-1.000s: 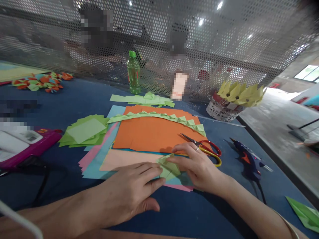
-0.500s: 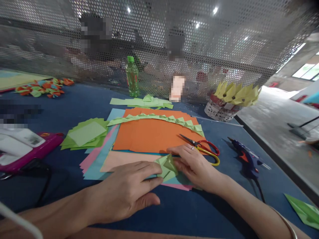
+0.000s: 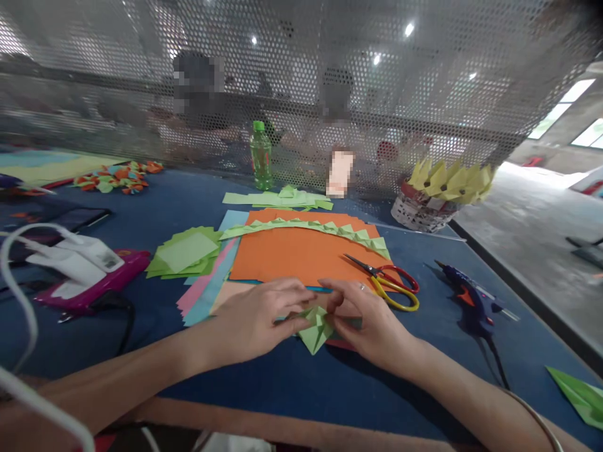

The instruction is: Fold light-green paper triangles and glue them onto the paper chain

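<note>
Head view. Item: folded green paper piece (image 3: 315, 329), lying at the near edge of the stacked coloured sheets (image 3: 202, 295) on the blue surface (image 3: 292, 383). The left hand (image 3: 254, 317) and right hand (image 3: 372, 320) meet over it, fingertips pinching its upper folds. Nearby: orange sheets (image 3: 301, 254), scissors (image 3: 393, 285), glue gun (image 3: 468, 301). Step judged: creasing a fold. A further crease calls for aligned edges and a firm hold.

The blue bench (image 3: 330, 389) carries a stack of coloured sheets (image 3: 301, 254) with orange on top. Left of it lies a pile of green squares (image 3: 186, 251) and a pink device (image 3: 94, 285). A glue gun (image 3: 471, 301) lies to the right. At the far side stand a green bottle (image 3: 260, 156) and a basket (image 3: 421, 216). A small folded green piece (image 3: 315, 329) rests at the stack's near edge.
</note>
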A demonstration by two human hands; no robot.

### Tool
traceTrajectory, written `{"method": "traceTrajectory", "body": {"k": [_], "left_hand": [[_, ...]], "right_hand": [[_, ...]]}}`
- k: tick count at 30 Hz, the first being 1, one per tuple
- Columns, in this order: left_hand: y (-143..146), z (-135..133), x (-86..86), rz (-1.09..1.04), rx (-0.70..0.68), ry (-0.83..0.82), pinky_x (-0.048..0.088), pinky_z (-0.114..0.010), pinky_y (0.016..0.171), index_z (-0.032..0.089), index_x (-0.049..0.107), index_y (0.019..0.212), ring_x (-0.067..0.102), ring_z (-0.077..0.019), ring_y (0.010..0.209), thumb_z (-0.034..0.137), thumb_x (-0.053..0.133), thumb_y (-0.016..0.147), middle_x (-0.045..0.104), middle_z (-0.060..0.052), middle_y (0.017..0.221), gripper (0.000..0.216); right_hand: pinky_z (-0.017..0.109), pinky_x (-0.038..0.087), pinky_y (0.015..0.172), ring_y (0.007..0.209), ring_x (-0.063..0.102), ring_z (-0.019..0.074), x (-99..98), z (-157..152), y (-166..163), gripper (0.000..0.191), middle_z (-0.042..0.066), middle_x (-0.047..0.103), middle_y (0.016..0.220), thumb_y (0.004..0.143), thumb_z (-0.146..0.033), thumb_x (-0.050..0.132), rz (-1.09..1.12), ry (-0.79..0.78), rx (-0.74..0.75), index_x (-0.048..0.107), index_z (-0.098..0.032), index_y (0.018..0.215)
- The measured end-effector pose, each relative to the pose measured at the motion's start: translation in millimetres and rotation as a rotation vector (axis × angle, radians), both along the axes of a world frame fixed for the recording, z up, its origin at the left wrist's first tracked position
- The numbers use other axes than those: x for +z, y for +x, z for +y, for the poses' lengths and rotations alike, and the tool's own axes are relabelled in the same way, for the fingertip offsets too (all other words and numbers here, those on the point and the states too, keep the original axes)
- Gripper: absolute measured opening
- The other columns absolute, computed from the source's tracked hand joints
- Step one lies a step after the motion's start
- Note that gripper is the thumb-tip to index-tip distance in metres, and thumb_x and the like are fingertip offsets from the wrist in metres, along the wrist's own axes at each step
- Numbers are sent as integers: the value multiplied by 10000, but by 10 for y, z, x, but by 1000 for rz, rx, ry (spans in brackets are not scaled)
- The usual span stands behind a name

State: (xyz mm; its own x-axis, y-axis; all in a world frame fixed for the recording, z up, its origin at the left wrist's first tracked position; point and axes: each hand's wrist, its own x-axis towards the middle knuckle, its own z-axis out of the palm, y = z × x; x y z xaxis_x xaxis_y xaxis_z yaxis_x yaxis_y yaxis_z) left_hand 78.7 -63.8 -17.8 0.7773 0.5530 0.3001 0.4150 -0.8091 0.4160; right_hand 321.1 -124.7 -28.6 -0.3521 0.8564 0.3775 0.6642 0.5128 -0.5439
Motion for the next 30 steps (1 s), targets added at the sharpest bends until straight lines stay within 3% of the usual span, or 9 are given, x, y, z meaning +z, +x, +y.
{"method": "traceTrajectory", "body": {"k": [2,4,9,14,16,20,24,28,30], "left_hand": [[35,-32,55,-18,17,2,505,-224,690,209,687,970,679,-140,780,267,593,993,675,14,872,113],[64,-50,117,-40,39,30,474,-213,640,201,663,888,650,-119,711,227,569,1000,650,26,812,148],[94,-12,183,-109,-19,167,478,-282,786,185,655,984,630,-164,876,179,468,1033,661,-41,924,194],[42,-5,83,34,-150,599,464,-420,901,143,653,1073,599,-252,968,118,504,998,675,-104,1030,169],[19,-23,17,95,-205,681,470,-444,935,124,647,1117,602,-275,1020,96,486,990,678,-126,1081,206],[9,-51,-93,81,-232,527,498,-419,960,112,639,1118,621,-264,1061,80,439,990,680,-136,1089,240],[16,-60,-134,31,-198,358,517,-369,896,140,639,1063,643,-227,982,108,441,1011,682,-103,1031,207],[20,-92,-114,-53,-167,227,503,-344,862,163,638,1033,653,-199,938,134,449,1028,690,-72,977,191],[28,-115,-98,-89,-152,166,495,-324,813,170,633,989,647,-178,871,137,463,1026,688,-51,927,177]], "right_hand": [[349,516,817,916,646,211,23,-23,-12,429,36,710,949,920,-113,577,-8,110,20,550,-241,1329],[369,509,835,926,634,220,50,-28,-22,369,51,711,971,939,-142,595,-14,194,38,571,-225,1299],[346,488,786,851,626,193,103,8,-8,89,48,714,908,950,-141,627,7,331,33,664,-203,1003],[347,454,785,835,587,181,85,55,64,166,48,711,899,942,-82,595,-121,488,5,693,-195,871],[348,447,790,850,571,186,52,69,79,196,44,706,900,923,-55,585,-167,474,23,697,-198,849],[351,454,816,887,555,195,20,66,77,264,49,696,925,842,26,534,-192,322,71,688,-188,846],[395,452,844,944,560,232,77,20,67,248,68,693,995,772,-31,602,-248,167,110,692,-178,949],[380,436,806,896,569,225,115,-11,54,44,57,689,908,854,-205,702,-251,149,100,685,-180,886],[359,418,789,861,568,205,109,-12,47,97,34,687,862,888,-248,712,-230,153,108,669,-190,824]]}}
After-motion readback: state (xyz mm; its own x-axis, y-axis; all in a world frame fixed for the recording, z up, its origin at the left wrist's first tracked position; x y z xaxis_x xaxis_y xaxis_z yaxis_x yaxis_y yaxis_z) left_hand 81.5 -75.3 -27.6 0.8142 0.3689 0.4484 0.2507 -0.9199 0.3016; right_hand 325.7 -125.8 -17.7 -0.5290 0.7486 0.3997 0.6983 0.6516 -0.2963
